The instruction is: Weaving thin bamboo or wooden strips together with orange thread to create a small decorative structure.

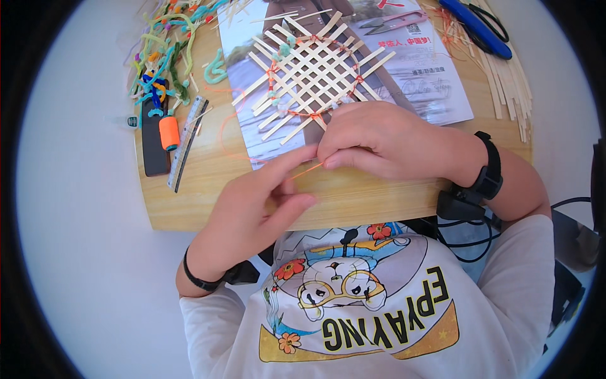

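Head view, right hand [382, 139] pinching orange thread [308, 170], lattice [319, 68] beyond

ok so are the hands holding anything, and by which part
The right hand pinches an orange thread at the upper right end of its visible stretch between the hands; whether the left hand grips it too cannot be told.

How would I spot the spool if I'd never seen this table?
On the left side of the wooden table, find the heap of fuzzy craft stems. Just below it, the spool sits between a dark flat bar and a ruler. It's the short, solid bright-orange cylinder; both neighbours are long and flat.
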{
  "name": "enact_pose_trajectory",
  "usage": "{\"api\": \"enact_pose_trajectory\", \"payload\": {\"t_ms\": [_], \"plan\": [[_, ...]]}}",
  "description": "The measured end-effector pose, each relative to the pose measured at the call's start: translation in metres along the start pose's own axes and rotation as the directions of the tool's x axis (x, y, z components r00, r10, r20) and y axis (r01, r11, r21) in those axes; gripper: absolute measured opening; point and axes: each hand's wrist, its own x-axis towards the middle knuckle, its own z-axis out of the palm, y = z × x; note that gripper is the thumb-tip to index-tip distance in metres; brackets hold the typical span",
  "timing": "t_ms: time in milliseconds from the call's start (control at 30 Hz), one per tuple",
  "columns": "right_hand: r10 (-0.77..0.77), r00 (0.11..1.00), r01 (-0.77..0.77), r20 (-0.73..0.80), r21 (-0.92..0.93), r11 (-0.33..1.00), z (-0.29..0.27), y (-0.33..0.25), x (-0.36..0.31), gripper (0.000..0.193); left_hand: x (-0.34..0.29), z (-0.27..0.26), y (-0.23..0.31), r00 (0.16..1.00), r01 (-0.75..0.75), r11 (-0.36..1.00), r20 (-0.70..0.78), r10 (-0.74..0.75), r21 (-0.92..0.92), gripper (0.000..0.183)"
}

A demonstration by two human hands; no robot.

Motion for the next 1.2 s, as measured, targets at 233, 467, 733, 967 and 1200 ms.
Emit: {"api": "enact_pose_trajectory", "payload": {"t_ms": [233,467,733,967,1200], "plan": [[0.014,1.0,-0.014,0.01,0.007,1.0,-0.002,-0.001,-0.001,0.015,-0.045,-0.057,-0.009,0.933,-0.195,0.981,-0.306,0.188,0.008,0.013],[0.032,0.999,-0.032,0.008,0.005,0.999,0.0,-0.001,-0.001,0.016,-0.097,-0.103,-0.033,0.735,-0.272,0.952,-0.608,0.3,0.14,0.029],[0.012,1.0,-0.012,-0.005,0.007,1.0,-0.003,0.0,-0.001,0.015,-0.127,-0.145,-0.064,0.772,-0.037,0.994,-0.629,0.091,0.098,0.027],[0.02,1.0,-0.02,-0.008,0.03,0.999,-0.004,-0.003,-0.001,0.014,-0.105,-0.129,-0.05,0.589,0.019,0.996,-0.806,0.056,0.082,0.02],[0.016,0.999,-0.017,-0.039,-0.013,1.0,-0.007,-0.011,0.003,0.013,-0.021,-0.071,0.023,0.865,-0.278,0.893,-0.312,0.393,0.354,0.008]]}}
